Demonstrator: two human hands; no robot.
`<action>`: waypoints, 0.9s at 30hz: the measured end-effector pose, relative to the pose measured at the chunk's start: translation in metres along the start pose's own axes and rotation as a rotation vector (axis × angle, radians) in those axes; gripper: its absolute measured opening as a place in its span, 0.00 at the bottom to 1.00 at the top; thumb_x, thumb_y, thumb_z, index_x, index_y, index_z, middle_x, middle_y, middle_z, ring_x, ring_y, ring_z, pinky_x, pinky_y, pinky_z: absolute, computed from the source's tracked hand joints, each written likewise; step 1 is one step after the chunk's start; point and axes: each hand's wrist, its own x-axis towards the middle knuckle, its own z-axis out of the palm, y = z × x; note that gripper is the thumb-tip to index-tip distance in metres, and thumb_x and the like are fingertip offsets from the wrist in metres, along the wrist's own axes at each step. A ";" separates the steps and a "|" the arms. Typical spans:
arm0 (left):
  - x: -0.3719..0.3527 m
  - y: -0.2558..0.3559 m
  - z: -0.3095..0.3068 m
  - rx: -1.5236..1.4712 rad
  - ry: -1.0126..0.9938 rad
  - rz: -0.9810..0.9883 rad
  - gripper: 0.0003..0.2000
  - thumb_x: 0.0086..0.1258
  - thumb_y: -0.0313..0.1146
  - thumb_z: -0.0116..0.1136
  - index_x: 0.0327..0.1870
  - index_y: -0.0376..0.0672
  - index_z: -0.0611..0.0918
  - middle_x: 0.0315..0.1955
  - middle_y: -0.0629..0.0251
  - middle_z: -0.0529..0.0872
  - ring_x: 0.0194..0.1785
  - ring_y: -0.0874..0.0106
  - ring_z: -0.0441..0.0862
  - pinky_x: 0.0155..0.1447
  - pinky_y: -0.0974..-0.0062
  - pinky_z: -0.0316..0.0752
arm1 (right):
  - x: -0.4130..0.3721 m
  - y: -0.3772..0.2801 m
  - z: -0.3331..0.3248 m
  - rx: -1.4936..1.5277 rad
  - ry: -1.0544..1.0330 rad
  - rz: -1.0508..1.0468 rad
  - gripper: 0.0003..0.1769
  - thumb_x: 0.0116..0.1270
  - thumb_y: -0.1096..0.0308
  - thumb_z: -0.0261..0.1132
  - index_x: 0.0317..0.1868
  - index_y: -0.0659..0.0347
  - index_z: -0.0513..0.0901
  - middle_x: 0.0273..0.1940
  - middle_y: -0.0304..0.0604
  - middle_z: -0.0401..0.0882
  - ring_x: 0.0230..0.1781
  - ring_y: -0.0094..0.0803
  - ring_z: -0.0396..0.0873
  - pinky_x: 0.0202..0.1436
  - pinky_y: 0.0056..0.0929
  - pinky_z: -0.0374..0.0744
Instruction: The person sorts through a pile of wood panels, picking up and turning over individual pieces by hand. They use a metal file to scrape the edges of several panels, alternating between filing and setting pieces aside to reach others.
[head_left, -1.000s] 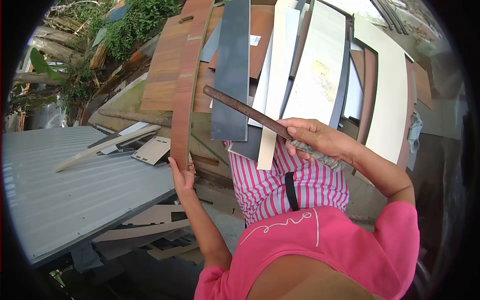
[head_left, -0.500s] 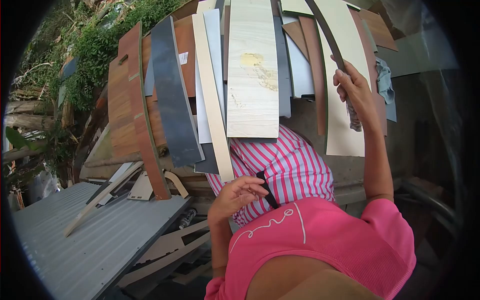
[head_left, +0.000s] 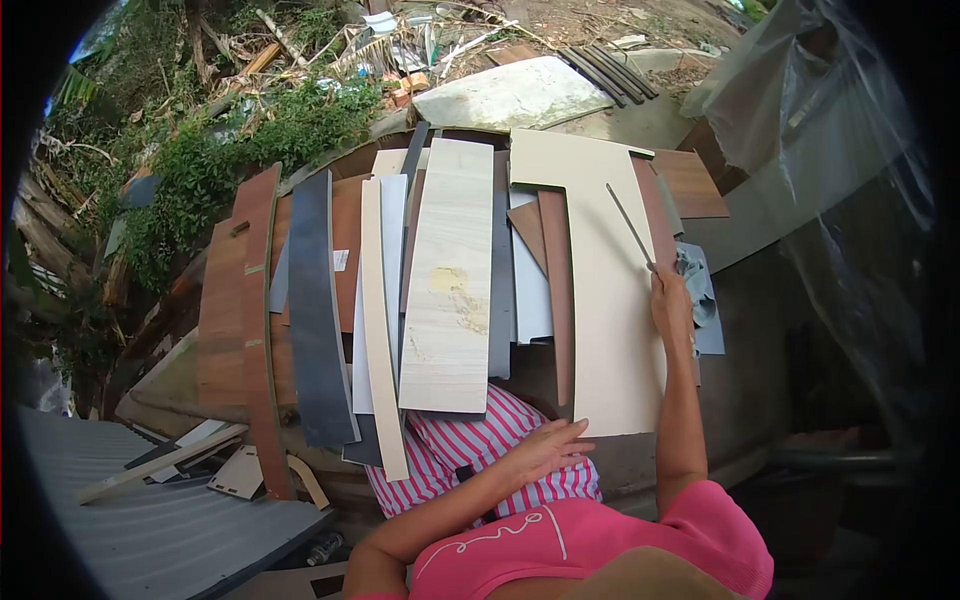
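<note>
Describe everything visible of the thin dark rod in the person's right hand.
The rod is thin, straight and dark, perhaps metal. It slants up and to the left from the right hand, whose fingers close around its lower end and hide it. It shows against the large cream board in the stack; whether it touches the board cannot be told.

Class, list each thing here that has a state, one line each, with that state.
right hand: shut around the rod.
rod: held at its lower end, pointing up.
left hand: open, flat, by the cream board's lower edge.
cream board: lying on the pile.
pale board: topmost, stained yellow.
striped cloth: partly under the pile.
</note>
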 end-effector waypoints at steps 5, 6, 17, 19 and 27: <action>-0.008 -0.001 0.002 -0.003 0.044 0.042 0.28 0.69 0.47 0.55 0.61 0.34 0.64 0.58 0.52 0.70 0.61 0.62 0.72 0.63 0.65 0.69 | 0.005 0.006 0.005 0.038 -0.073 0.020 0.15 0.67 0.63 0.54 0.49 0.60 0.79 0.42 0.57 0.79 0.45 0.53 0.76 0.50 0.42 0.72; -0.013 0.003 0.004 0.085 0.105 0.071 0.27 0.70 0.46 0.54 0.60 0.33 0.65 0.56 0.52 0.72 0.58 0.62 0.74 0.61 0.66 0.71 | 0.004 0.002 0.003 0.077 -0.106 0.020 0.16 0.67 0.63 0.54 0.50 0.60 0.79 0.41 0.58 0.79 0.44 0.54 0.76 0.49 0.42 0.72; -0.088 0.033 0.006 0.419 0.360 0.555 0.20 0.72 0.41 0.51 0.52 0.30 0.72 0.42 0.56 0.81 0.40 0.72 0.82 0.46 0.75 0.78 | 0.023 0.003 0.004 0.875 -0.506 0.046 0.19 0.70 0.59 0.55 0.53 0.63 0.80 0.42 0.33 0.79 0.42 0.21 0.74 0.45 0.22 0.73; -0.103 0.041 0.021 0.314 0.391 0.623 0.20 0.72 0.41 0.52 0.51 0.29 0.72 0.42 0.56 0.80 0.41 0.73 0.81 0.47 0.75 0.78 | 0.024 -0.002 0.003 1.030 -0.578 0.165 0.20 0.70 0.58 0.56 0.55 0.62 0.78 0.42 0.34 0.79 0.44 0.23 0.75 0.47 0.24 0.74; -0.099 0.044 0.027 -0.073 0.363 0.910 0.21 0.72 0.33 0.48 0.61 0.34 0.63 0.54 0.56 0.73 0.57 0.67 0.74 0.57 0.65 0.74 | 0.017 -0.016 0.031 1.492 -0.649 0.408 0.25 0.68 0.54 0.59 0.60 0.59 0.73 0.46 0.37 0.77 0.45 0.25 0.76 0.51 0.29 0.77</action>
